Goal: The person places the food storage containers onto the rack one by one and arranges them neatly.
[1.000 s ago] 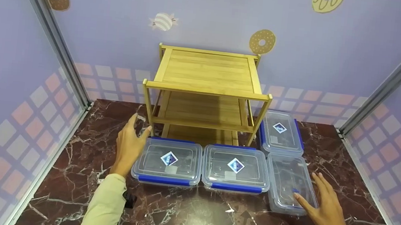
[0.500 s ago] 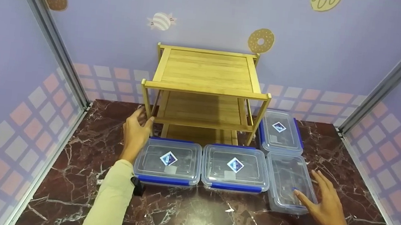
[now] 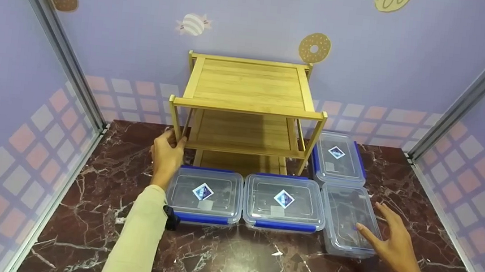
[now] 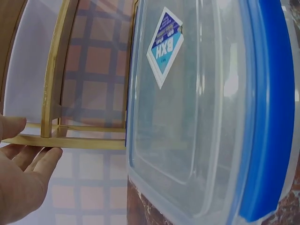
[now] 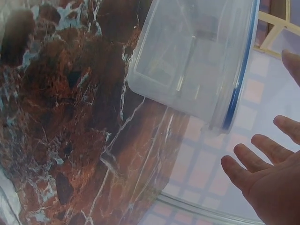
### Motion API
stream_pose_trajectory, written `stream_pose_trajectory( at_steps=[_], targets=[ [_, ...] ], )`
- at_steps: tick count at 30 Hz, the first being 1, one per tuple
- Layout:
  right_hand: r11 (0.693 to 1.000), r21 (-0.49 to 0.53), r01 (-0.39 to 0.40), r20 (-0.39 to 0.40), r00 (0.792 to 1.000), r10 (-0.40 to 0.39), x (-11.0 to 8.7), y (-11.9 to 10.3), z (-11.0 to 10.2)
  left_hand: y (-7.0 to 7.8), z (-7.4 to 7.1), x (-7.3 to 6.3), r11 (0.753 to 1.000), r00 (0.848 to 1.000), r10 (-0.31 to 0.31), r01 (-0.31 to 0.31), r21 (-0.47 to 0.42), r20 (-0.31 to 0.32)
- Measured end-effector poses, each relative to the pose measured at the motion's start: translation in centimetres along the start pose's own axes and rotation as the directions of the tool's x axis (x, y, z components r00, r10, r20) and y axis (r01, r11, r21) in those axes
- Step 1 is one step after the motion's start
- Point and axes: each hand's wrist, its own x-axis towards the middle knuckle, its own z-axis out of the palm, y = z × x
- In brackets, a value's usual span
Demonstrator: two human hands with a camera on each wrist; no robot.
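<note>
Left hand [image 3: 167, 155] is up at the front left leg of the bamboo rack [image 3: 247, 109], fingers curled round the post, seemingly steadying the frame. Right hand [image 3: 393, 246] hovers spread and relaxed just beside the near right container [image 3: 348, 219], thumb at its lid edge, holding nothing. That box lies lengthwise on the marble table [image 3: 234, 261], another lidded one [image 3: 338, 158] behind it by the rack's right leg. Two more blue-clipped boxes [image 3: 205, 194] [image 3: 284, 202] sit side by side, touching, directly in front of the rack's open shelves, within easy reach.
</note>
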Motion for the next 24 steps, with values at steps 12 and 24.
stream_pose_trajectory(
  at_steps=[12, 24],
  targets=[
    [0.999, 0.015, -0.042, 0.042, 0.998, 0.041, 0.7, 1.7, 0.3, -0.8, 0.7, 0.3, 0.998, 0.999, -0.052, 0.053, 0.043, -0.013],
    [0.99, 0.024, -0.136, 0.117, 0.984, 0.132, 1.9, 3.0, 0.0, -1.1, 0.7, 0.4, 0.998, 0.999, -0.047, 0.047, 0.044, 0.0]
  ],
)
